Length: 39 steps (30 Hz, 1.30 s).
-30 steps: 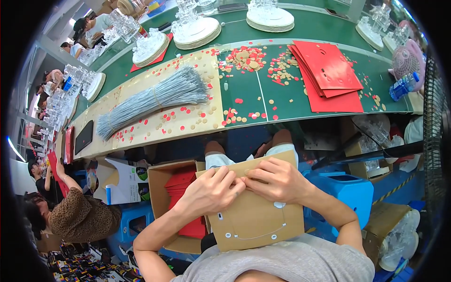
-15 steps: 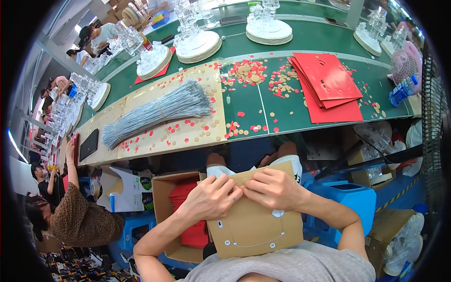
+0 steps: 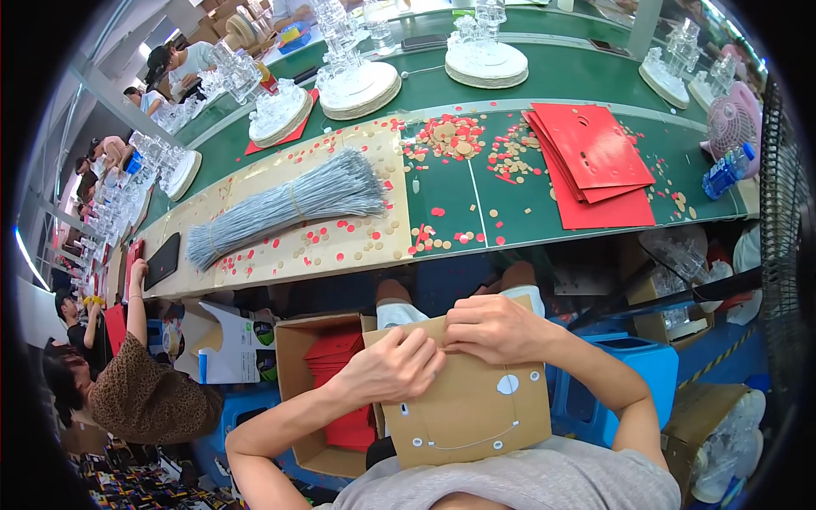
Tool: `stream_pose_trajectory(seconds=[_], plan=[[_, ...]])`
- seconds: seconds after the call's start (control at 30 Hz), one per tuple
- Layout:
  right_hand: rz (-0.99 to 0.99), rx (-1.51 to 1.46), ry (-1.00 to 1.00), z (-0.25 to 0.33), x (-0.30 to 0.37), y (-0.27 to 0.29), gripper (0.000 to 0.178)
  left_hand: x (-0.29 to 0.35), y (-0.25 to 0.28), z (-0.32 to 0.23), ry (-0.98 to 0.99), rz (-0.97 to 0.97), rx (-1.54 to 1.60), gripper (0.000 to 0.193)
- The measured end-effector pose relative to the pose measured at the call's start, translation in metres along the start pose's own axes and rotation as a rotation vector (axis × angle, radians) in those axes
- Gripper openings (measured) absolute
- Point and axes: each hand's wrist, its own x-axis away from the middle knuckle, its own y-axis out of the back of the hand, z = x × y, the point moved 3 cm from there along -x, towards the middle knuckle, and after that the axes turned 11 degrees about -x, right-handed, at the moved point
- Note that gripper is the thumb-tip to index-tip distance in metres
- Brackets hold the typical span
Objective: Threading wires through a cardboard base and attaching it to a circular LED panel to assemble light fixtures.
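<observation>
Pinching the upper part of a brown card [image 3: 467, 410] with both hands, fingers curled in tight. Left hand [image 3: 396, 365]: knuckles up, fingertips at the card face. Right hand [image 3: 493, 328]: just beside it, fingers bent over the top edge. Fingertips mostly hidden, so can't tell if anything small sits between them. Card is tilted at the person's lap, below the table edge; thin cord [image 3: 473, 447] bowed across its lower half, white oval patch [image 3: 507, 385] near the right side.

Left of the card: open carton [image 3: 293, 367] with red sheets [image 3: 348, 427] inside. Right: blue stool [image 3: 659, 374].

Green table [image 3: 527, 212] ahead: tied bundle of grey wires [image 3: 289, 206], scattered red and tan paper dots [image 3: 446, 136], stack of red cards [image 3: 595, 153]. Clear ornaments on round white bases [image 3: 486, 64] behind. Far right, blue bottle [image 3: 728, 172] by a pink fan [image 3: 733, 119]. Co-worker in a spotted top [image 3: 157, 391] sits at left, arm reaching to the table.
</observation>
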Motion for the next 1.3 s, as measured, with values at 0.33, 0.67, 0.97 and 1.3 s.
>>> stream_pose_trajectory(seconds=[0.33, 0.67, 0.97, 1.3], plan=[[-0.063, 0.108, -0.222, 0.003, -0.005, -0.011, 0.013, -0.013, -0.005, -0.027, 0.335, 0.152, -0.028, 0.015], [0.576, -0.131, -0.296, -0.031, -0.046, 0.013, 0.012, -0.041, -0.009, -0.057, 0.593, 0.293, -0.112, 0.011], [0.708, -0.114, -0.383, -0.034, -0.068, 0.020, 0.013, -0.039, -0.006, -0.043, 0.631, 0.237, -0.012, 0.014], [-0.263, 0.115, -0.338, 0.024, 0.018, 0.001, 0.018, 0.006, -0.015, -0.017, 0.829, -0.075, 0.510, 0.044]])
